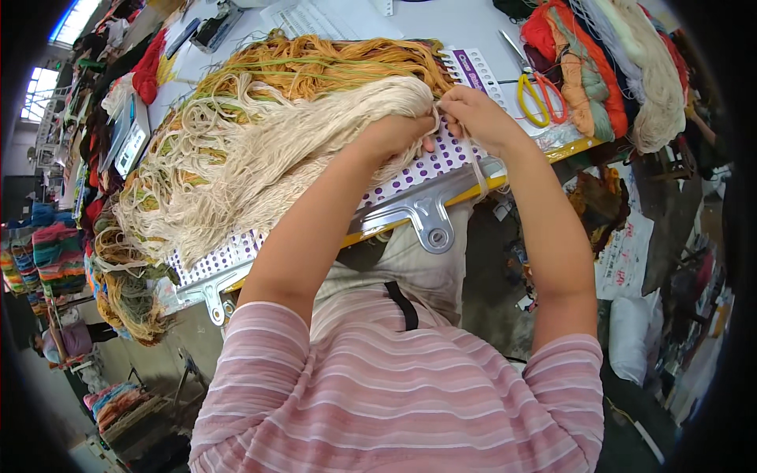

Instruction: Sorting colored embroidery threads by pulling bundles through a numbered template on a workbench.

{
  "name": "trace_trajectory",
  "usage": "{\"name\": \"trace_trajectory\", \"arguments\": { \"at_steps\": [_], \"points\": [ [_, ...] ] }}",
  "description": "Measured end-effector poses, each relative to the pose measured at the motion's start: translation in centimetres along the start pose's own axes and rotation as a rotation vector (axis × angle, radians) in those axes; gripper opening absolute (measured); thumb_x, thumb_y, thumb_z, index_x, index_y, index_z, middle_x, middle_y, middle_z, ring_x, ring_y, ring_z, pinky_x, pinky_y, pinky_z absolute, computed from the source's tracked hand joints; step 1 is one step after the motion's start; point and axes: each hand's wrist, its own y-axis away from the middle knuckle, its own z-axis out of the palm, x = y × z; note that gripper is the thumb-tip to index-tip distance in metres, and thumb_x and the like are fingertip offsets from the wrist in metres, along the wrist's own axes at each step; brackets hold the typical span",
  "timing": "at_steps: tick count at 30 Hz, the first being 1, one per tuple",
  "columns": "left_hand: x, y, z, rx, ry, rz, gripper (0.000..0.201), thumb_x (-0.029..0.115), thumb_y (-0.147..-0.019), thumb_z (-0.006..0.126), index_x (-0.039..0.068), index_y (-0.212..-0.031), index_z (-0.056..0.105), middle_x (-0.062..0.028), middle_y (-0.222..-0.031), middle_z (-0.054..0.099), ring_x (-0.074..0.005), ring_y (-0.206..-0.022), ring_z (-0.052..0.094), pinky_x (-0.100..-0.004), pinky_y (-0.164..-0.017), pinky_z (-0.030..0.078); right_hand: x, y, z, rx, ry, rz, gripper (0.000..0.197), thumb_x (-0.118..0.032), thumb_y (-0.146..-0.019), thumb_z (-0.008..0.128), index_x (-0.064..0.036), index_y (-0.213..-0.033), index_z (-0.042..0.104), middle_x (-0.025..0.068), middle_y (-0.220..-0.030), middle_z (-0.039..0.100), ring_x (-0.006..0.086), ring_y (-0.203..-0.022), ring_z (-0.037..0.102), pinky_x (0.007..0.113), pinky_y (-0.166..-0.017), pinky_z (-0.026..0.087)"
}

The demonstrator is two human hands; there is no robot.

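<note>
A thick hank of cream yarn point(307, 130) lies over a white card with purple dots point(430, 167). My left hand point(400, 134) is closed around the hank's right end. Close beside it, my right hand point(479, 118) is closed with fingertips pinched on cream yarn at that same end. Loose cream strands hang below my right hand over the card's front edge. Behind the cream hank, orange-gold yarn point(339, 63) with some green strands spreads across the card, up to a row of holes along its right edge. My fingers partly hide the yarn between them.
Large metal clips point(430, 225) grip the table's front edge. Scissors point(538, 102) with yellow and red handles lie to the right, beside red, peach, green and cream skeins point(579, 75). Papers point(323, 17) lie at the back. More yarn point(130, 296) hangs off the left end.
</note>
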Motion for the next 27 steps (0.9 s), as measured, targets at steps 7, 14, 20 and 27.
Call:
{"name": "trace_trajectory", "arguments": {
  "at_steps": [7, 14, 20, 27],
  "points": [
    [-0.7, 4.0, -5.6, 0.446, -0.012, 0.238, 0.029, 0.032, -0.086, 0.065, 0.007, -0.101, 0.063, -0.0043, -0.090, 0.064, -0.0132, -0.080, 0.062, -0.0260, -0.069, 0.051, 1.2, 0.2, 0.6, 0.102, 0.291, -0.043, 0.019, -0.007, -0.085, 0.052, -0.0006, -0.102, 0.053, 0.0020, -0.065, 0.052, 0.0089, -0.051, 0.048, 0.025, -0.046, 0.039],
    [-2.5, 14.0, -25.7, 0.770, 0.640, 0.516, 0.015, 0.008, -0.086, 0.058, 0.007, -0.100, 0.053, -0.0025, -0.075, 0.050, -0.0125, -0.061, 0.050, -0.0263, -0.056, 0.046, 1.2, -0.3, 1.5, 0.226, 0.387, 0.008, 0.018, -0.017, -0.086, 0.052, -0.0014, -0.093, 0.057, 0.0103, -0.067, 0.063, 0.0164, -0.053, 0.063, 0.030, -0.055, 0.050],
    [2.1, 13.3, -21.7, 1.046, 0.440, 0.552, 0.018, 0.017, -0.087, 0.061, 0.006, -0.101, 0.061, -0.0033, -0.068, 0.056, -0.0116, -0.055, 0.051, -0.0240, -0.053, 0.044, 1.7, 0.1, 2.4, 0.358, 0.289, -0.042, 0.016, -0.018, -0.084, 0.057, -0.0022, -0.088, 0.060, 0.0069, -0.067, 0.062, 0.0149, -0.055, 0.062, 0.029, -0.055, 0.048],
    [3.2, 16.5, -5.0, 0.012, 0.529, 0.592, 0.042, 0.023, -0.093, 0.045, -0.005, -0.124, 0.050, -0.0139, -0.141, 0.038, -0.0223, -0.123, 0.045, -0.0366, -0.100, 0.038, -6.4, 5.9, 13.3, 0.095, -0.184, -0.621, 0.029, -0.022, -0.082, 0.069, -0.0005, -0.101, 0.064, 0.0028, -0.089, 0.065, 0.0095, -0.076, 0.057, 0.023, -0.067, 0.045]
  ]
}}
